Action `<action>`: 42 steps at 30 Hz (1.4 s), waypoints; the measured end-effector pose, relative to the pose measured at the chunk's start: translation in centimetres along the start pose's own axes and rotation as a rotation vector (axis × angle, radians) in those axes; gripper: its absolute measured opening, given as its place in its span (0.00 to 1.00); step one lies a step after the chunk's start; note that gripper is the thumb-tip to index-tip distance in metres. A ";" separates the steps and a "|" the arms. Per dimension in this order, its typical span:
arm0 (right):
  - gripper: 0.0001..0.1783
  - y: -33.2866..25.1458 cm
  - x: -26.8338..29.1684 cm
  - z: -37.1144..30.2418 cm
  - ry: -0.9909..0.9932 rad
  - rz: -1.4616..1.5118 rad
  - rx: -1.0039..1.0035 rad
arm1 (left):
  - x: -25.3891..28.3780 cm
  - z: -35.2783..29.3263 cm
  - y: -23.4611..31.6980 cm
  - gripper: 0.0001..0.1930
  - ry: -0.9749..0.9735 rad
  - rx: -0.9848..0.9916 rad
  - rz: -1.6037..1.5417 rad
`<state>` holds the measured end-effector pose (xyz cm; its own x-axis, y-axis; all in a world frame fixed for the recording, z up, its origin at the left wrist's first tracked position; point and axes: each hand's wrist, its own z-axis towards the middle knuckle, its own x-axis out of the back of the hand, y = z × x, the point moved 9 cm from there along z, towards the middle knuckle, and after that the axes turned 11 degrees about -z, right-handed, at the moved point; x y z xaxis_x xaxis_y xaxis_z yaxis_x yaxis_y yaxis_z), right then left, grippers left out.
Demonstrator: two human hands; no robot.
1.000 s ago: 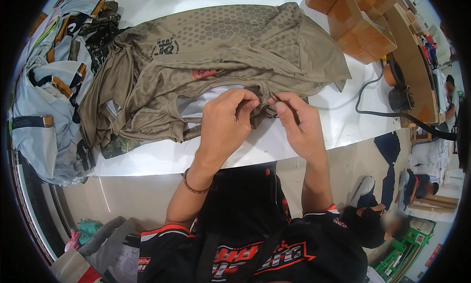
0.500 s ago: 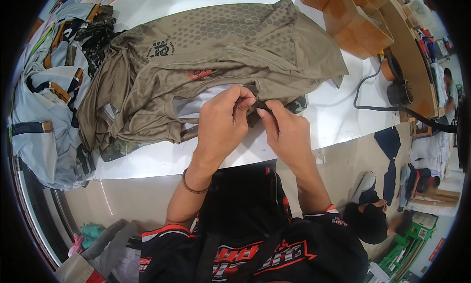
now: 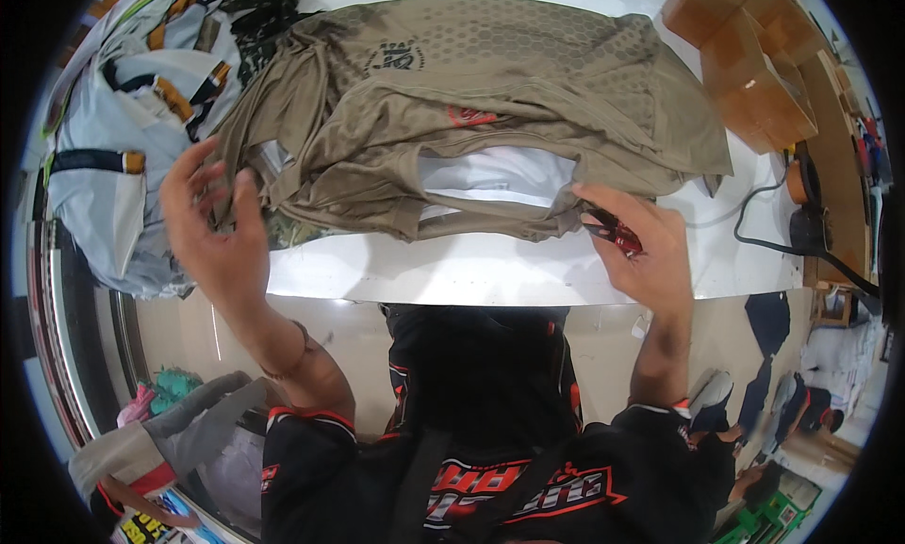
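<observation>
A khaki-brown shirt with a hexagon pattern lies spread on the white table, its neck opening toward me with white lining showing. My right hand is at the right end of the neck opening, its index finger at the fabric edge. Tucked in that hand are small thread snips with red and dark parts. My left hand hovers at the shirt's left side, beside the bunched sleeve, fingers apart and holding nothing. Whether its fingertips touch the cloth I cannot tell.
Grey and camouflage garments are heaped at the left. Cardboard boxes stand at the back right, near a black cable and dark round items. The white table's front edge runs before my body.
My hands were together at the neck opening; now they are apart, the left swung far left and opened, the right holding the snips. The whole view has shifted.
</observation>
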<state>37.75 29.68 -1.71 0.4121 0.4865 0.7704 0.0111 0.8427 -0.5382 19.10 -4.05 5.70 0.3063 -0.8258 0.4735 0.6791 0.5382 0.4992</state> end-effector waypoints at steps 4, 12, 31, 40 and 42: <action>0.26 -2.9 0.9 3.3 -0.071 -0.325 0.189 | -6.8 -1.1 2.4 0.20 -0.531 -0.075 -0.343; 0.18 2.7 2.0 7.0 -0.230 -0.229 0.139 | -12.7 -1.9 -2.0 0.15 -0.874 0.002 -0.390; 0.19 -3.0 -2.5 8.7 -0.267 0.039 0.218 | -14.5 -0.8 2.6 0.10 -1.143 -0.267 -0.791; 0.10 -3.1 -6.4 8.4 -0.315 0.269 0.170 | -15.5 -2.9 3.2 0.17 -1.308 -0.266 -0.896; 0.11 -3.0 -7.2 8.3 -0.352 0.286 0.160 | -15.9 -3.4 3.4 0.18 -1.376 -0.245 -0.847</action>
<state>27.17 25.59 -2.81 0.0446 0.7290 0.6830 -0.2095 0.6753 -0.7071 18.85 10.32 -2.60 -0.8878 -0.0177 0.4599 0.4588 -0.1128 0.8813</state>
